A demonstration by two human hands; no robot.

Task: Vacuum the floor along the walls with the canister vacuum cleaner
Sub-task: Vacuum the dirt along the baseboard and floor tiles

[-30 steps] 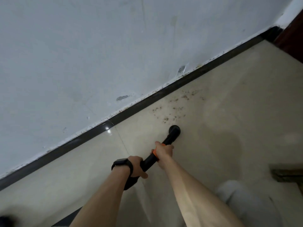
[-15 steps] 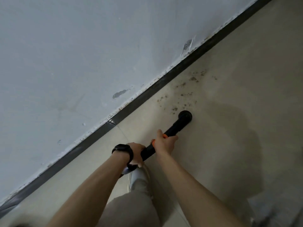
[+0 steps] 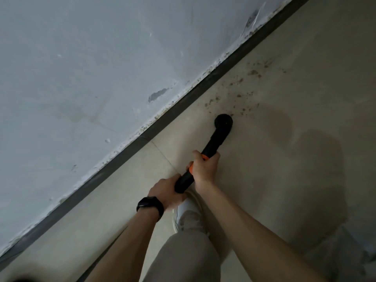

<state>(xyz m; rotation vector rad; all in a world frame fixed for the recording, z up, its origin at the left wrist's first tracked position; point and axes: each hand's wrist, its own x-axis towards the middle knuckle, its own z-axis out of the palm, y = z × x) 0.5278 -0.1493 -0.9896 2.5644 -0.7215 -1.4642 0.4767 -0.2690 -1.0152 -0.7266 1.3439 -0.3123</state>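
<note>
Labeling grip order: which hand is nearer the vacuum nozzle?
Right. The right hand grips the wand at its orange collar, behind the nozzle; the left hand grips the wand's rear end, farther back.

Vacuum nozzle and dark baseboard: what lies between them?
In the head view, only beige floor with scattered dirt specks separates the nozzle from the baseboard.

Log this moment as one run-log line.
step: vacuuming along wall | left hand: grips wand rear end | right hand: grips wand at orange collar | nozzle: on floor, at debris edge | debris: scattered beside baseboard
</note>
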